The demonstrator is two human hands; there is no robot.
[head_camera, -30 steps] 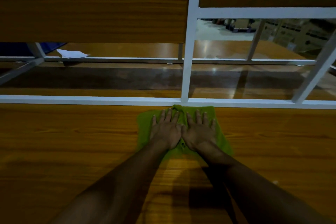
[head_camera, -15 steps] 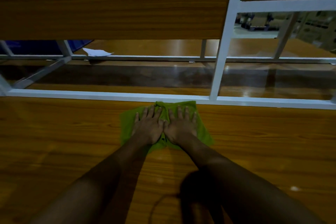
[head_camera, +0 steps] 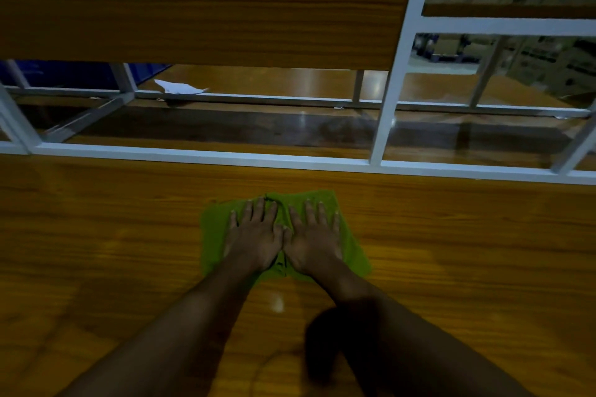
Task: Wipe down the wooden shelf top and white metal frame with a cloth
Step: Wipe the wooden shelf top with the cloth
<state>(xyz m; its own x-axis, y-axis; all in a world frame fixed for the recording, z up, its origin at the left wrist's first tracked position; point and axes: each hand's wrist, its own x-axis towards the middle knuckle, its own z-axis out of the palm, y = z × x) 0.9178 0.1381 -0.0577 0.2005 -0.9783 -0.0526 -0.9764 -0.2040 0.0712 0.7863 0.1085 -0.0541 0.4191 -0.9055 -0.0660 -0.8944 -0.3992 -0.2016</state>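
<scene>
A green cloth point(head_camera: 213, 235) lies flat on the wooden shelf top point(head_camera: 96, 251), a short way in front of the white metal frame rail point(head_camera: 193, 156). My left hand point(head_camera: 254, 235) and my right hand point(head_camera: 314, 235) rest side by side on it, palms down, fingers straight and slightly spread, thumbs touching. Both press the cloth onto the wood; neither curls around it. A strip of bare wood shows between the cloth's far edge and the rail. My forearms hide part of the near shelf top.
A white upright post point(head_camera: 393, 74) rises from the rail right of the hands. Above hangs a wooden panel point(head_camera: 193, 16). Beyond the rail lies a lower wooden surface point(head_camera: 225, 129) with a white crumpled sheet point(head_camera: 177, 87). Cardboard boxes point(head_camera: 548, 68) stand at back right.
Both hands and the cloth have slid left along the rail and then back toward me. The cloth's far edge touched the white rail before; now bare wood separates them.
</scene>
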